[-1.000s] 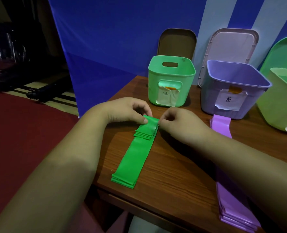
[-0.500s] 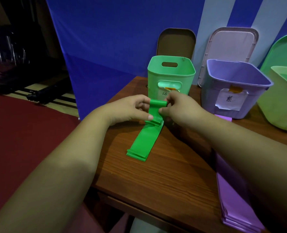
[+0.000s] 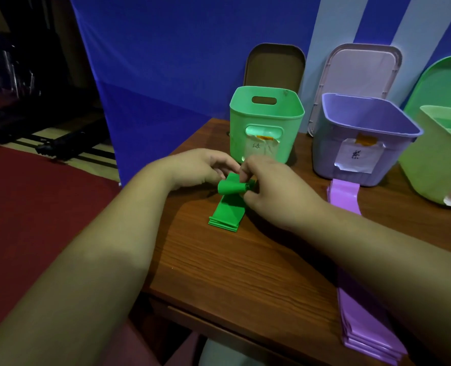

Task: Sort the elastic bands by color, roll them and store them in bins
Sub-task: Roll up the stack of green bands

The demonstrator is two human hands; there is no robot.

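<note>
Dim room: blue backdrop (image 3: 166, 62) with pale stripes (image 3: 322, 35) behind a wooden table (image 3: 232, 260), dark red floor (image 3: 34, 207) at left.

Table (image 3: 245, 273): brown wood grain.
Green bin (image 3: 238, 133): 12 o'clock, upright, paper label.
Purple bin (image 3: 324, 154): 1 o'clock, labelled.
Light green bin (image 3: 425, 175): 2 o'clock.
Green bands (image 3: 225, 213): 11 o'clock, loose end flat.
Purple bands (image 3: 343, 195): flat stack, 1 to 5 o'clock.

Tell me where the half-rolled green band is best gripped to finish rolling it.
Grip the roll by its two ends, one hand from each side, as the left hand and right hand do now. It lies crosswise, and its flat tail trails toward the person, so the middle is free to turn.
</note>
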